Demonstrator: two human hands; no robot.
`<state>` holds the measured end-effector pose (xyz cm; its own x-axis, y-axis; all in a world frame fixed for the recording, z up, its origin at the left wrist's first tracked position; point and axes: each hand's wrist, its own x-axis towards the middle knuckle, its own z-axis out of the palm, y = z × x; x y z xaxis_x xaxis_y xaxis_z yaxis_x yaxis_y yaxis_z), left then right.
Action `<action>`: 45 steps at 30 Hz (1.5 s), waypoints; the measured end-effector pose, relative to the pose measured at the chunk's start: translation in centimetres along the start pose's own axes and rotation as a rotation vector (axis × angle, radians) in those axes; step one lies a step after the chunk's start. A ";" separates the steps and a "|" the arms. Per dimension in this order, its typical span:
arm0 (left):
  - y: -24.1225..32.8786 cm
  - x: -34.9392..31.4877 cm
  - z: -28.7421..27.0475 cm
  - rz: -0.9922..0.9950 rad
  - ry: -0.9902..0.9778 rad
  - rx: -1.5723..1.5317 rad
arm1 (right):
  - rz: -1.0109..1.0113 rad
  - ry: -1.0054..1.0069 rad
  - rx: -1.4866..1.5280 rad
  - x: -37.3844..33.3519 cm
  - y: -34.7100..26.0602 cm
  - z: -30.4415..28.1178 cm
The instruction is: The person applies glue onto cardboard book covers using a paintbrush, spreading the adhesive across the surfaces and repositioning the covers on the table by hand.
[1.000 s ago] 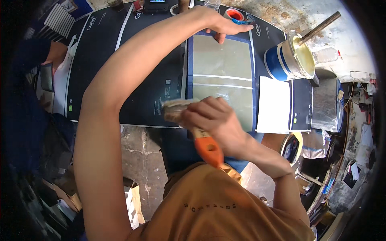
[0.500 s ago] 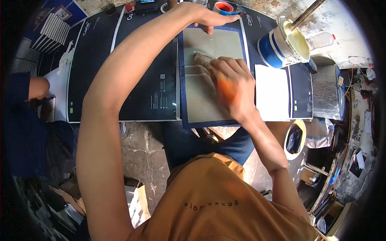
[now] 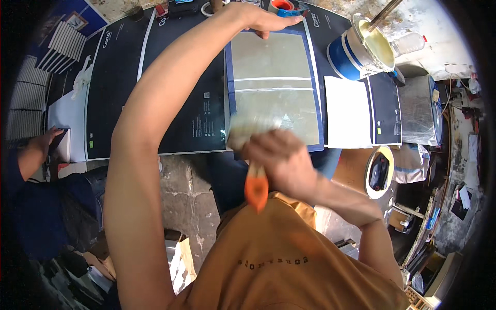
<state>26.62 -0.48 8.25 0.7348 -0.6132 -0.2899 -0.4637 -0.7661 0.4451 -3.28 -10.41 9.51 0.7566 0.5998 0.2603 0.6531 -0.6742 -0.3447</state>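
My right hand (image 3: pixel 279 157) grips a wide flat brush by its handle, whose orange end (image 3: pixel 257 191) points toward my body. The bristles (image 3: pixel 253 129), smeared by motion, are over the near left part of a greyish-tan cover panel (image 3: pixel 268 59) with dark blue borders. Two pale strips cross the middle of this panel. At its far edge my left hand (image 3: pixel 266 21) rests with fingers stretched out, holding nothing. The panel lies on black printed sheets (image 3: pixel 175 119), and its near edge is partly behind the brush and hand.
To the right stand white paper (image 3: pixel 349 111) and a blue-and-white bucket (image 3: pixel 356 51) of pale yellowish paste with a stick in it. An orange tape roll (image 3: pixel 282 6) lies at the back. On the left, another person's hand (image 3: pixel 44 142) touches a dark book (image 3: pixel 61 144) near stacked books (image 3: pixel 64 44).
My right hand has swept the brush from the panel's upper part down to its near left. My left hand stays at the far edge. The other person's hand now reaches the dark book.
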 end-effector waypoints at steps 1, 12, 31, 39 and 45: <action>1.4 -0.3 -1.4 -0.115 -0.218 0.001 | -0.074 -0.025 0.032 -0.6 -1.4 -0.7; -2.6 1.4 0.8 -0.027 -0.023 -0.026 | -0.126 0.000 0.028 0.3 -2.8 0.6; 1.4 -0.4 0.0 -0.073 0.009 0.002 | 0.052 0.047 -0.069 -0.3 -0.2 -3.4; 2.0 -0.7 -0.3 -0.077 -0.003 0.010 | -0.113 0.112 -0.117 -2.7 -1.7 -3.9; 2.8 -0.3 -0.2 -0.066 -0.010 0.019 | -0.130 -0.054 0.059 -4.2 -3.3 -2.6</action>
<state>25.19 -2.40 9.81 0.7591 -0.5630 -0.3269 -0.4236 -0.8084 0.4087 -8.52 -11.81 11.87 0.6623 0.7033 0.2581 0.7411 -0.5644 -0.3638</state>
